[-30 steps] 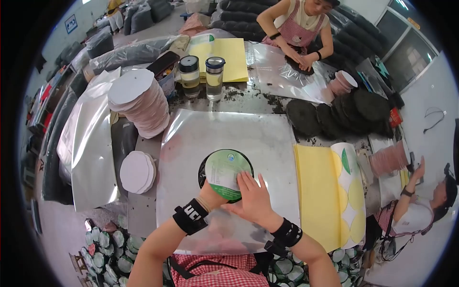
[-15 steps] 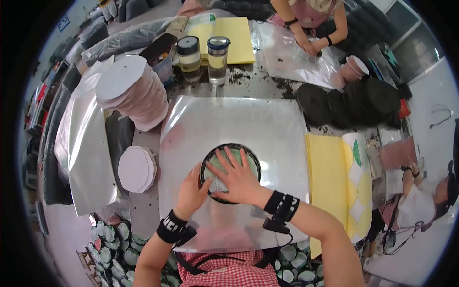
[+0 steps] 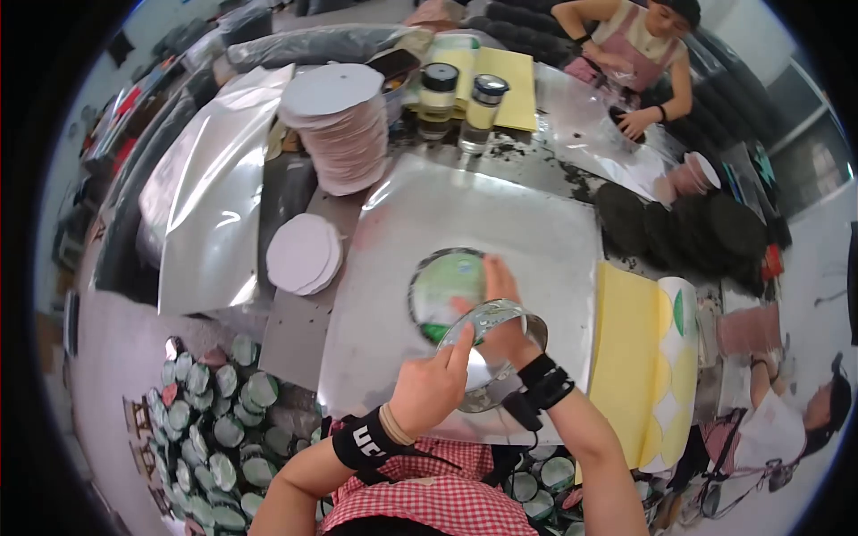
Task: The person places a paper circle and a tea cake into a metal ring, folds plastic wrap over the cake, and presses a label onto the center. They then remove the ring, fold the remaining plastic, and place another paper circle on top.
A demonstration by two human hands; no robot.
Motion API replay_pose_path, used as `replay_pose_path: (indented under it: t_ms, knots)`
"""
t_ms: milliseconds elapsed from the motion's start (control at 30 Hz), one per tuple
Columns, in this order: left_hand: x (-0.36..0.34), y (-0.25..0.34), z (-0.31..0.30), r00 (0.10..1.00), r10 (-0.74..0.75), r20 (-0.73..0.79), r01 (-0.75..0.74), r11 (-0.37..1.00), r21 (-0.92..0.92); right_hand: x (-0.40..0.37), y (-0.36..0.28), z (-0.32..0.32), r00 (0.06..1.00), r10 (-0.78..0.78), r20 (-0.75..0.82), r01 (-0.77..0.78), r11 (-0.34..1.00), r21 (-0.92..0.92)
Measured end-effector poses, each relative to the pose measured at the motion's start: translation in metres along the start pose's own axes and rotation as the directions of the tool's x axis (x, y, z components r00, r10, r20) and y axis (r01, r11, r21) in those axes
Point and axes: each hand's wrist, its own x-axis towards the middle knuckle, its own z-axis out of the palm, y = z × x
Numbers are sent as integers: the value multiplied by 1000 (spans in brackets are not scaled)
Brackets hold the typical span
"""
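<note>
A round green disc with a dark rim (image 3: pixel 437 290) lies flat on the clear sheet (image 3: pixel 375 357) at the middle of the table. My left hand (image 3: pixel 432 386) grips the left side of a shiny metal ring (image 3: pixel 490 313), which is lifted and tilted just in front of the disc. My right hand (image 3: pixel 502 304) is at the disc's right edge, fingers stretched out and partly blurred. The ring overlaps my right hand near the wrist; whether it encircles the wrist is unclear.
Pale round sheets stand in a tall stack (image 3: pixel 344 143), with a low stack (image 3: pixel 302 255) nearer. Two lidded cups (image 3: pixel 436 112) stand behind. At right are dark discs (image 3: pixel 679 223) and yellow sheets (image 3: pixel 621 357). Co-workers (image 3: pixel 639 45) are at the back and far right. Wrapped rounds (image 3: pixel 214 438) lie lower left.
The metal ring has come up off the disc into my left hand. My right hand has shifted from the disc's middle to its right side. The view has shifted, moving the table things rightward.
</note>
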Motion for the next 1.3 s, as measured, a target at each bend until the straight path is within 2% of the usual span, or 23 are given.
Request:
replay_pose_path:
  t_ms: [33,67,133,200,233,267,333,367,400,433,533,667,733,800,867,933,967,1000,1033,1100,1200,1267,1300]
  knots:
    - [-6,-4,-4,1000,-18,-4,18,1000,18,-7,-8,23,976,-217,-18,218,967,136]
    - [-14,-9,-10,998,-46,-37,50,989,142,-16,-20,50,975,-220,-17,219,962,160]
    - [-38,-23,-22,997,-70,-13,71,958,280,-44,-57,89,783,-364,504,6,815,579]
    - [-50,-51,-25,947,-317,-44,319,947,33,-42,-63,72,764,-289,576,-3,893,451]
    - [-57,-66,-23,890,-453,47,454,879,-141,-41,-67,55,897,-226,380,39,897,441]
    - [-68,-88,-14,900,-432,61,437,889,-137,-41,-57,36,912,-214,349,79,928,364]
    - [-92,-135,-3,842,-418,342,517,442,-733,-47,-47,-6,945,-197,262,140,965,220]
    - [-90,-147,-19,853,-390,346,505,450,-737,-55,-40,-24,952,-183,246,135,971,199]
    - [-87,-155,-40,952,-121,282,266,786,-558,-69,-37,-38,968,-179,177,172,984,54]
    - [-83,-160,-51,944,164,285,-72,949,-307,-81,-38,-44,975,-192,111,202,975,-90]
    - [-75,-165,-44,865,221,451,-102,957,-273,-124,-19,-19,968,-138,209,138,990,15]
    - [-76,-175,-38,842,234,487,-120,960,-253,-147,-34,-24,973,-34,229,-26,967,254]
    - [-71,-177,-40,831,332,447,-243,939,-245,-161,-54,-34,965,-186,183,138,960,245]
    - [-56,-177,-39,912,273,307,-168,930,-328,-168,-74,-29,873,-60,484,-195,866,460]
    - [-30,-152,-74,966,143,215,-86,963,-254,-164,-75,-5,860,-116,497,-114,905,410]
    - [-16,-124,-106,927,325,187,-311,945,-102,-148,-58,0,842,-179,508,-15,935,354]
    - [-29,-117,-101,871,414,265,-398,910,-113,-131,-41,-8,878,122,462,-346,830,438]
    - [-45,-119,-85,823,475,312,-455,880,-138,-120,-29,-15,795,414,443,-604,601,523]
    - [-61,-131,-62,822,438,363,-415,898,-145,-116,-23,-20,797,402,450,-600,607,520]
    - [-72,-147,-49,826,369,426,-348,929,-129,-114,-18,-20,915,316,251,-390,851,352]
    - [-32,-165,-60,937,255,238,-232,965,-120,-112,-15,-16,997,71,-42,-73,996,-49]
    - [-11,-182,-68,998,-54,37,51,995,81,-180,-23,-16,981,74,178,-44,985,-169]
    - [-6,-202,-62,980,-166,-109,189,948,255,-211,-25,-20,958,-116,261,118,993,9]
